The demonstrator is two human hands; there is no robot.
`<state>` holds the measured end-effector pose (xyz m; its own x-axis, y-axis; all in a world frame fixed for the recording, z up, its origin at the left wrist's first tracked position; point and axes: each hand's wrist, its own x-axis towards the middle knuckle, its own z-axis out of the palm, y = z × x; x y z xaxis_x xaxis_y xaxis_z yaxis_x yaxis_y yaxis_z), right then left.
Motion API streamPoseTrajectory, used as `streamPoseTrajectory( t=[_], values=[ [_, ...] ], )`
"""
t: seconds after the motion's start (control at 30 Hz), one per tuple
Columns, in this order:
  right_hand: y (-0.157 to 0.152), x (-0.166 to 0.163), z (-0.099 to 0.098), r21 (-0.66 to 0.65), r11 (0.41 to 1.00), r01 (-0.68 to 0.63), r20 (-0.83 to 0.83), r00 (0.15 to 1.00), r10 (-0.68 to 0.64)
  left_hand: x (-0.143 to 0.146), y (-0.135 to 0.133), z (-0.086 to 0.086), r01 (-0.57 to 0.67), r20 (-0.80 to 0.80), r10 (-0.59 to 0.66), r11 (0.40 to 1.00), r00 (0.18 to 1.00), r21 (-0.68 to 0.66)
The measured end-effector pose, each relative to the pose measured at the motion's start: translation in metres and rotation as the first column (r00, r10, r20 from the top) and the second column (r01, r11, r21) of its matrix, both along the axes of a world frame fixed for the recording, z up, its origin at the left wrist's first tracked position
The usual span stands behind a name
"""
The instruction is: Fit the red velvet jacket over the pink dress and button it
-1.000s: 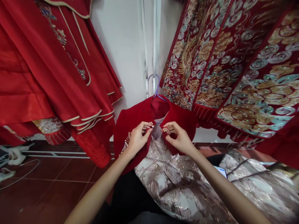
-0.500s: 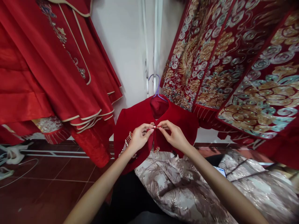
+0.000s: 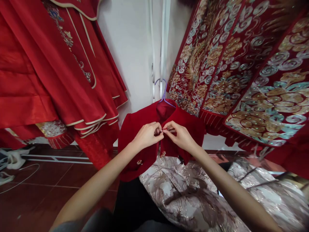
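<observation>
A short dark-red velvet jacket [image 3: 135, 129] hangs on a purple hanger [image 3: 164, 93] in front of me. My left hand [image 3: 147, 135] and my right hand [image 3: 180, 136] meet at its front opening just below the collar. Both pinch the two front edges together around a small beaded clasp [image 3: 165, 129]. A second beaded ornament [image 3: 139, 162] shows lower on the left front. A silvery pink brocade skirt [image 3: 183, 190] spreads out beneath the jacket.
Plain red robes with cream piping [image 3: 60, 71] hang at the left. A heavily embroidered red and gold garment [image 3: 241, 71] hangs at the right. White rails [image 3: 158, 48] run up the white wall behind. Red floor tiles [image 3: 43, 190] and a white cable lie at the lower left.
The jacket's open front has been drawn shut. My two hands have come together at the clasp and the left hand has turned over it, hiding the beaded tassel.
</observation>
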<state>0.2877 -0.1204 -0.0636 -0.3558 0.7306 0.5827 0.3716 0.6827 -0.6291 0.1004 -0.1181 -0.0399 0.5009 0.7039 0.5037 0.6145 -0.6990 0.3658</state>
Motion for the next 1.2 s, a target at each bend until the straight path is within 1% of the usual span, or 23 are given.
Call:
streamPoseTrajectory(
  t=[0.17, 0.27, 0.33, 0.4, 0.47, 0.5, 0.57, 0.63, 0.67, 0.7, 0.77, 0.8, 0.83, 0.87, 0.9, 0.97, 1.03, 1.07, 1.13, 1.2],
  values=[
    [0.002, -0.001, 0.000, -0.056, 0.998, -0.017, -0.055, 0.998, 0.014, 0.002, -0.002, -0.004, -0.020, -0.005, 0.020, 1.000, 1.000, 0.001],
    [0.004, -0.001, -0.001, -0.065, 0.998, -0.018, -0.078, 0.997, 0.013, 0.002, -0.001, -0.007, -0.012, 0.002, 0.012, 1.000, 1.000, -0.012],
    [0.005, -0.002, -0.003, -0.058, 0.998, -0.013, -0.071, 0.997, 0.009, 0.003, 0.000, -0.011, 0.016, 0.036, -0.015, 0.999, 0.999, -0.039],
    [0.006, -0.005, -0.010, -0.055, 0.998, -0.008, -0.096, 0.995, 0.002, 0.004, -0.001, -0.016, 0.045, 0.122, -0.034, 0.995, 0.992, -0.089],
    [0.004, -0.011, -0.022, -0.074, 0.997, -0.019, -0.200, 0.980, 0.004, 0.007, -0.001, -0.024, 0.065, 0.271, -0.018, 0.984, 0.962, -0.167],
    [0.000, -0.015, -0.030, -0.086, 0.996, -0.031, -0.264, 0.964, 0.008, 0.008, -0.001, -0.029, 0.079, 0.367, 0.006, 0.973, 0.930, -0.218],
    [-0.010, -0.023, -0.051, -0.087, 0.995, -0.053, -0.354, 0.935, 0.019, 0.011, -0.001, -0.039, 0.142, 0.555, 0.082, 0.927, 0.828, -0.348],
    [-0.025, -0.030, -0.073, -0.035, 0.999, -0.023, -0.284, 0.959, 0.012, 0.014, 0.000, -0.047, 0.239, 0.680, 0.170, 0.853, 0.713, -0.464],
    [-0.032, -0.032, -0.083, 0.012, 1.000, 0.026, -0.212, 0.977, -0.023, 0.015, 0.001, -0.051, 0.283, 0.713, 0.202, 0.819, 0.671, -0.499],
    [-0.039, -0.033, -0.094, 0.062, 0.994, 0.085, -0.131, 0.988, -0.077, 0.015, 0.001, -0.053, 0.312, 0.732, 0.221, 0.797, 0.645, -0.516],
    [-0.050, -0.031, -0.111, 0.154, 0.966, 0.209, -0.013, 0.978, -0.209, 0.014, 0.000, -0.056, 0.325, 0.750, 0.233, 0.793, 0.619, -0.515],
    [-0.053, -0.027, -0.117, 0.172, 0.950, 0.260, 0.017, 0.964, -0.266, 0.013, -0.001, -0.056, 0.321, 0.755, 0.240, 0.796, 0.610, -0.512],
    [-0.054, -0.023, -0.122, 0.161, 0.939, 0.303, 0.026, 0.950, -0.311, 0.010, -0.003, -0.056, 0.317, 0.757, 0.253, 0.795, 0.602, -0.517],
    [-0.054, -0.017, -0.124, 0.122, 0.933, 0.338, 0.020, 0.939, -0.343, 0.008, -0.005, -0.056, 0.319, 0.754, 0.269, 0.783, 0.600, -0.533],
    [-0.054, -0.010, -0.124, 0.064, 0.931, 0.361, 0.005, 0.932, -0.362, 0.005, -0.007, -0.056, 0.329, 0.745, 0.282, 0.763, 0.604, -0.556],
    [-0.052, 0.003, -0.117, -0.081, 0.926, 0.370, -0.046, 0.926, -0.374, 0.000, -0.012, -0.058, 0.373, 0.721, 0.282, 0.705, 0.633, -0.603],
    [-0.052, 0.013, -0.103, -0.197, 0.915, 0.353, -0.131, 0.915, -0.381, -0.002, -0.015, -0.064, 0.420, 0.702, 0.256, 0.649, 0.665, -0.634],
    [-0.053, 0.016, -0.095, -0.232, 0.912, 0.340, -0.184, 0.905, -0.384, -0.001, -0.015, -0.068, 0.435, 0.698, 0.248, 0.631, 0.672, -0.642],
    [-0.060, 0.018, -0.074, -0.270, 0.917, 0.293, -0.293, 0.882, -0.368, 0.004, -0.012, -0.079, 0.441, 0.707, 0.261, 0.627, 0.657, -0.642],
    [-0.069, 0.011, -0.054, -0.279, 0.940, 0.196, -0.358, 0.887, -0.292, 0.013, -0.008, -0.091, 0.413, 0.725, 0.290, 0.665, 0.625, -0.622]
  ],
)
